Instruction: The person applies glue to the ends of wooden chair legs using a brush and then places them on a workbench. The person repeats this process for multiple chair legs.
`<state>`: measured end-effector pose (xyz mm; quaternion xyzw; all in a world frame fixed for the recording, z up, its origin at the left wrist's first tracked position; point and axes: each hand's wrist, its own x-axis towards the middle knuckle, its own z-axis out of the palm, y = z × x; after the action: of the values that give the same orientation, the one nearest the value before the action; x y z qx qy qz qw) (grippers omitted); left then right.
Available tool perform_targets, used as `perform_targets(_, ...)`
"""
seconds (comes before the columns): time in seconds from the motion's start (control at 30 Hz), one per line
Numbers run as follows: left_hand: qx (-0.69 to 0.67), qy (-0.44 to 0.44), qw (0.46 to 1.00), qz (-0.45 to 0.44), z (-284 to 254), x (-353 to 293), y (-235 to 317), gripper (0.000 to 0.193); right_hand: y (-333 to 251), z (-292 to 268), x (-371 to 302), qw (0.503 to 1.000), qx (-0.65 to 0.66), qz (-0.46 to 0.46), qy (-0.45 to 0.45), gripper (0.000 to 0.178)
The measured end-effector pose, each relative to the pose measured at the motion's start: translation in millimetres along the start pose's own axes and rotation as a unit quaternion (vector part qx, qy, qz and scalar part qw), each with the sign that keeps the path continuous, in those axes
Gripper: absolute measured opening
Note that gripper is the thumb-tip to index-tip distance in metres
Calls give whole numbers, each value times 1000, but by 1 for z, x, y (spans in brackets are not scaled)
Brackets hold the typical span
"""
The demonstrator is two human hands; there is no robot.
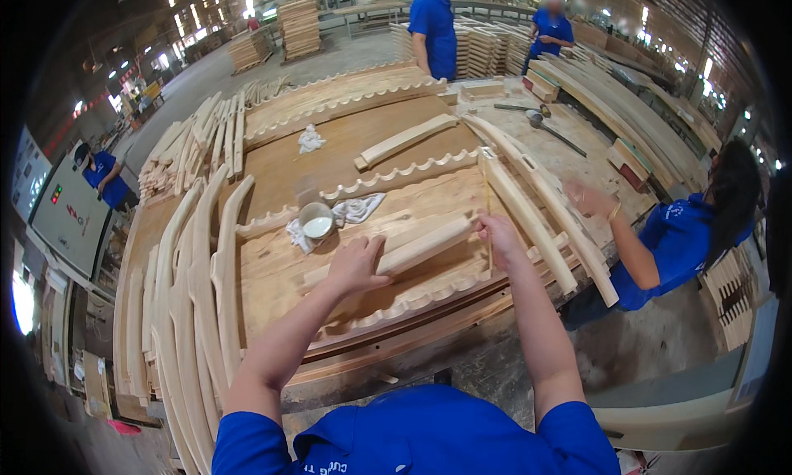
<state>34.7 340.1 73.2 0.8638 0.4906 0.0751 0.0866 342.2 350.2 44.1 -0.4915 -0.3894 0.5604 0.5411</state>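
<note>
A pale wooden bar lies slantwise over the plywood board in front of me, its right end farther off and raised. My left hand straddles the bar toward its left end, thumb on the near side and fingers on the far side. At the other end, my right hand pinches the bar's tip. A thin yellowish strip runs beside that hand; whether I hold it too, I cannot tell. Behind the bar stands a cup of whitish liquid, with a white rag next to it.
Scalloped wooden rails cross the board. Curved wooden legs lie at left, and long posts at right. A co-worker's hand is near the posts. Beyond lie a hammer and another bar.
</note>
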Motion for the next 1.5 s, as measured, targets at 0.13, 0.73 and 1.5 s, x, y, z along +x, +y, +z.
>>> perform_targets(0.13,16,-28,999,-30,12,6,3,82,24,-14,29,999,-23,-9,29,23)
perform_targets(0.73,62,24,992,-109,-8,6,30,52,-43,-30,41,987,-153,20,-37,25)
perform_targets(1.5,-485,777,355,-186,-89,-296,1,70,-41,267,72,541,-762,-304,-186,20)
